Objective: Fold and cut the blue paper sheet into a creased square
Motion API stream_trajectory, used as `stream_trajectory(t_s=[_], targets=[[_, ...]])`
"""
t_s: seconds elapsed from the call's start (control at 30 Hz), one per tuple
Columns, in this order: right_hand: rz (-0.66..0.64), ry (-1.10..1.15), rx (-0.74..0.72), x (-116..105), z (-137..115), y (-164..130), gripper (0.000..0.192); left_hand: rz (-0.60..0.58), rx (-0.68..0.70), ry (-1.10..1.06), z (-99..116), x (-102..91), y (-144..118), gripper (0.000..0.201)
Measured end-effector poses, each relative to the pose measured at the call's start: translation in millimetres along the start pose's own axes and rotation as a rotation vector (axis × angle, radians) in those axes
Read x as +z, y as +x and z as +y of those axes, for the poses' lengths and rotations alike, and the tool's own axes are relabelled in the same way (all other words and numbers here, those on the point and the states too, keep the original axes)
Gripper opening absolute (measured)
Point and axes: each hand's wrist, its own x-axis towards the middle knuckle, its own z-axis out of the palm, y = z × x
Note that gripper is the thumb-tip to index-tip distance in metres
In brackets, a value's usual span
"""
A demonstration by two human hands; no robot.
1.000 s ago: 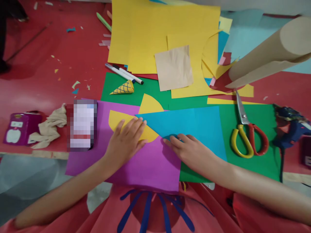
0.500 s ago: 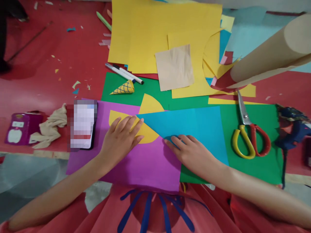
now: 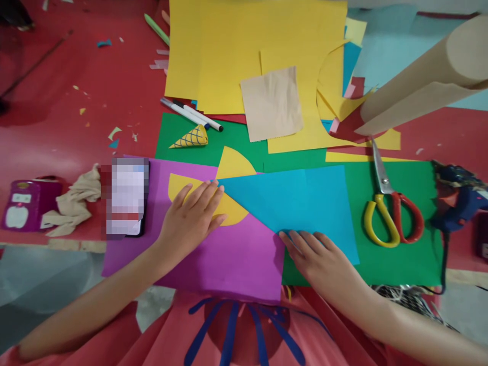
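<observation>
A blue sheet of paper [image 3: 308, 195] with a pointed left end lies over a purple sheet [image 3: 236, 259] and a green sheet [image 3: 404, 264]. My left hand [image 3: 194, 211] rests flat with fingers spread on a yellow paper piece [image 3: 236, 209], its fingertips at the blue sheet's tip. A second yellow piece [image 3: 234, 165] with a curved edge shows behind that tip. My right hand [image 3: 318, 254] lies with fingers stretched out on the blue sheet's lower slanted edge, holding nothing.
Scissors [image 3: 385, 183] and a dark blue glue gun [image 3: 455, 206] lie at right, near a beige paper roll [image 3: 415, 79]. A phone [image 3: 127, 193] and crumpled cloth [image 3: 78, 201] lie left. A patterned yellow paper cone [image 3: 192, 137], pens [image 3: 198, 118] and yellow sheets [image 3: 224, 61] lie farther back.
My right hand has slid right and down along the blue sheet's slanted edge. My left hand has stayed on the yellow piece. The view has shifted slightly.
</observation>
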Motion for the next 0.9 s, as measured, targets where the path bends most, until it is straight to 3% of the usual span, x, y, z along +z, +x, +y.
stream_trajectory(t_s=[0.33,0.63,0.9], targets=[[-0.024,-0.006,-0.039,5,6,-30,0.044,0.019,-0.041,-0.048,-2,10.7,-5,0.055],[0.053,-0.003,-0.025,11,31,2,0.041,0.051,-0.188,-0.033,-16,16.9,-10,0.059],[0.026,-0.025,0.004,5,24,10,0.038,-0.009,0.108,-0.057,9,11.4,4,0.050]])
